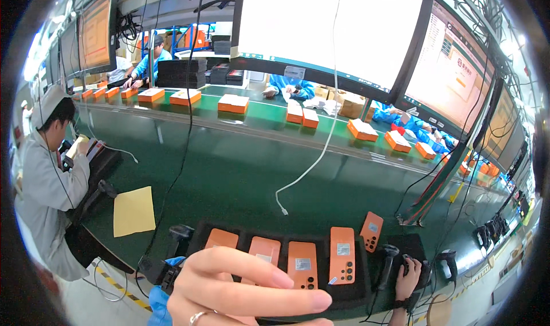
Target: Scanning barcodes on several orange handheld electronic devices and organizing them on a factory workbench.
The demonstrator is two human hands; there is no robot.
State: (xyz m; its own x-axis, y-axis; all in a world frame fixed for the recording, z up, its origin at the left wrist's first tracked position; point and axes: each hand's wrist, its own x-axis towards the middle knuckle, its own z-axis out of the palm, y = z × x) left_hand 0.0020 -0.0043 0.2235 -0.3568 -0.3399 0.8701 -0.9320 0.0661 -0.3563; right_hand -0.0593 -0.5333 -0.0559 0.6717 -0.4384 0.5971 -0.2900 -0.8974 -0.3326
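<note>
My left hand (235, 286), with a ring on one finger, is raised large in the foreground. Its fingers stretch to the right, with nothing visible between them, and the thumb is hidden. Behind it several orange smartphones (342, 254) lie back-up in a black foam tray (358, 289), each labelled where its back shows. The hand covers parts of some. One more orange smartphone (372, 232) lies at an angle by the tray's far right corner. My right hand (408, 280), a dark band on its wrist, rests over a dark computer mouse (409, 259) on a black mat (409, 243).
Handheld scanners (389, 260) stand beside the mat and left of the tray. A white cable (309, 168) dangles over the green bench (229, 177). Yellow paper (134, 211) lies left. Orange boxes (233, 103) line the far belt below large monitors (326, 28). A co-worker (51, 183) sits left.
</note>
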